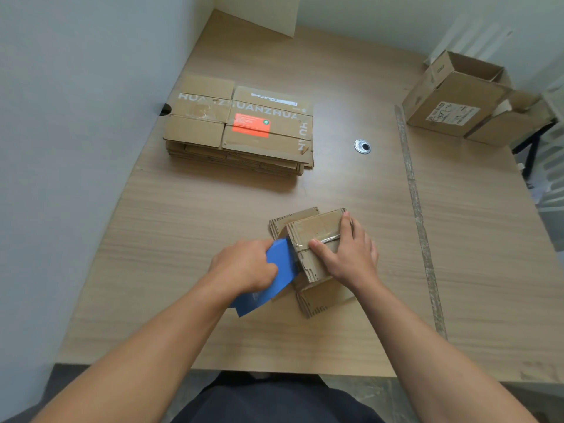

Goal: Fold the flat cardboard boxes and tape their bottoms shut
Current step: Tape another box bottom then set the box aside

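Cardboard box [317, 224] sits bottom-up, seam left-right, under right hand [351, 254], fingers spread; left hand [244, 267] clamps blue tool [282, 268].

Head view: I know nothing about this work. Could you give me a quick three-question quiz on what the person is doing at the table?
1. True or false: the left hand holds a blue tool.
2. What is stuck on top of the stack of flat boxes? A) an orange label B) a pair of scissors C) a cup
3. Fill in: the right hand presses down on a small ____.

Key: 1 true; 2 A; 3 box.
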Tool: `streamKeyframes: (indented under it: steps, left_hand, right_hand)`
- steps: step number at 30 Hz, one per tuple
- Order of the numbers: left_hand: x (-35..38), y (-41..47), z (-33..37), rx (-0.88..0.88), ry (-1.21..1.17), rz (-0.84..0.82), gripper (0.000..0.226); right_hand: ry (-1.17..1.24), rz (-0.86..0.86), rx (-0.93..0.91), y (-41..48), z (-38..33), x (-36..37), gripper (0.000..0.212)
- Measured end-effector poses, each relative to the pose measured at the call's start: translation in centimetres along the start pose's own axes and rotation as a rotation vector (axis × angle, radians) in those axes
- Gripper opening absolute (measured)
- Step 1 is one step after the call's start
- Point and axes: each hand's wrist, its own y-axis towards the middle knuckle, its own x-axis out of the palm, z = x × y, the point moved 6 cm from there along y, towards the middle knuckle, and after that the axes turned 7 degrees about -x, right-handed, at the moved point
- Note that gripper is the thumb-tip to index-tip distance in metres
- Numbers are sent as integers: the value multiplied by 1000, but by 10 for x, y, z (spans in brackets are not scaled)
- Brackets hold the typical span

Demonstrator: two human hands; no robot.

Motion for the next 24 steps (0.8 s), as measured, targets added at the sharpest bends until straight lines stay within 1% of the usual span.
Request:
streamKeyframes:
  steps: [2, 3, 6, 7, 8, 11, 14, 16, 19, 24]
  left_hand:
    - [2, -2, -12, -5, -64, -27, 21]
    - [2, -3, -18, -7, -80, -38, 26]
    - [0, -8, -34, -11, -96, -41, 38]
    - [-2, -9, -38, -12, -111, -32, 41]
    - [-5, -9, -41, -12, -128, -22, 43]
    - [-13, -12, -48, -6, -176, 7, 43]
    - [-16, -14, -54, -13, -203, 37, 46]
    - [-18, -14, -57, -7, -220, 50, 49]
    - [-19, -14, -56, 5, -227, 67, 52]
    - [-23, -11, -57, -2, -237, 109, 61]
  right_hand:
    - [-14, -6, -3, -2, -2, -3, 99]
    - [-40, 16, -19, -4, -4, -6, 95]
    - [-112, 176, -149, -19, -23, -19, 70]
    - [-113, 207, -197, -25, -31, -20, 63]
    - [-114, 203, -231, -31, -37, -17, 60]
    - [-136, 133, -234, -37, -42, -1, 69]
    - [-121, 190, -220, -34, -41, 9, 61]
    - [-170, 254, -257, -34, -45, 14, 58]
    - [-239, 270, -262, -32, -46, 22, 59]
    - [-204, 236, -320, -32, -41, 25, 66]
